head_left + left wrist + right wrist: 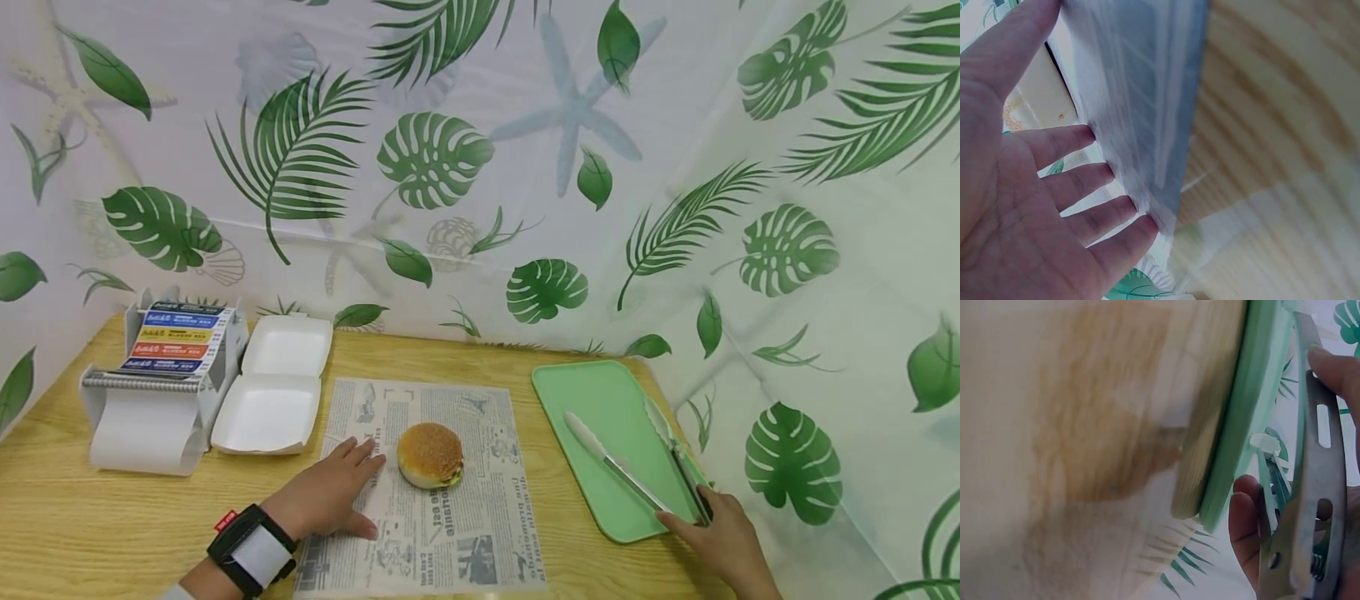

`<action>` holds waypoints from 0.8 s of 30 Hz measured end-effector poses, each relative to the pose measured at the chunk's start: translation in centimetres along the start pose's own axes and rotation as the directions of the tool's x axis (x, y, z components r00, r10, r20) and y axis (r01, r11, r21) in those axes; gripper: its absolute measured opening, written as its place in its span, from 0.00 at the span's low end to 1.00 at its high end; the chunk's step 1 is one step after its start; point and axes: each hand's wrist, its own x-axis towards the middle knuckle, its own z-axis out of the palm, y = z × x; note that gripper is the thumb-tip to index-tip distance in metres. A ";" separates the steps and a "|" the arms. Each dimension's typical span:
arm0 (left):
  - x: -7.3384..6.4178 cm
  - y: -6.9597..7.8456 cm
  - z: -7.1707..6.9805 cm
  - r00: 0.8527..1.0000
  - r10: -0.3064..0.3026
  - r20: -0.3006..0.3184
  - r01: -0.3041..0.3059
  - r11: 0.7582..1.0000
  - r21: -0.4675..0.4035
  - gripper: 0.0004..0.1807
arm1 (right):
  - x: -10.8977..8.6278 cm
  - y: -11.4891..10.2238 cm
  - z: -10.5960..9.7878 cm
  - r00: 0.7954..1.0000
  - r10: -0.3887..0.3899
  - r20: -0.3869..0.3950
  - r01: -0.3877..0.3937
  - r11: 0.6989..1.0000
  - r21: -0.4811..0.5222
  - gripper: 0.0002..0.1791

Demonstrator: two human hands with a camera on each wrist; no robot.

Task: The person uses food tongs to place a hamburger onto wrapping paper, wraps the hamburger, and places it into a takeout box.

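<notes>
R grip [720, 533]'s got the tongs [600, 450], arms splayed over the green tray [577, 383] ahead. L grip [330, 496], fingers spread, holds nothing, paper [480, 496] under it, burger [430, 454] just right. Status, IMO: burger placed; folding not yet done, white box [270, 408] agape beyond L grip. Bare counter [562, 533] btwn grips; tray's nr the edge ahead of R.

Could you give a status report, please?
Left hand on printed paper; right hand holding tongs over tray; burger on paper; no obstruction seen between tongs and burger.
</notes>
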 end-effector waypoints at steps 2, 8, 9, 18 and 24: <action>-0.1 -0.1 0.0 1.000 0.004 -0.001 -0.004 1.000 -0.004 0.52 | 0.3 0.3 0.3 1.000 -0.008 -0.001 0.008 1.000 -0.006 0.60; -0.2 -0.2 0.2 1.000 0.007 -0.001 -0.007 1.000 -0.012 0.52 | 1.0 1.3 1.0 0.999 -0.037 0.039 0.038 0.999 -0.032 0.60; -0.1 -0.3 0.2 1.000 0.006 -0.003 -0.006 1.000 -0.014 0.52 | 1.1 1.4 1.1 0.998 -0.041 0.041 0.043 0.998 -0.035 0.60; -0.1 -0.3 -0.1 1.000 0.009 -0.005 -0.009 1.000 -0.011 0.53 | 1.1 1.2 1.2 0.997 -0.006 0.080 0.009 0.999 -0.045 0.63; -0.1 -0.4 0.0 1.000 0.004 -0.001 -0.004 1.000 -0.028 0.53 | 1.1 1.2 1.0 0.997 -0.039 0.064 0.043 0.997 -0.066 0.59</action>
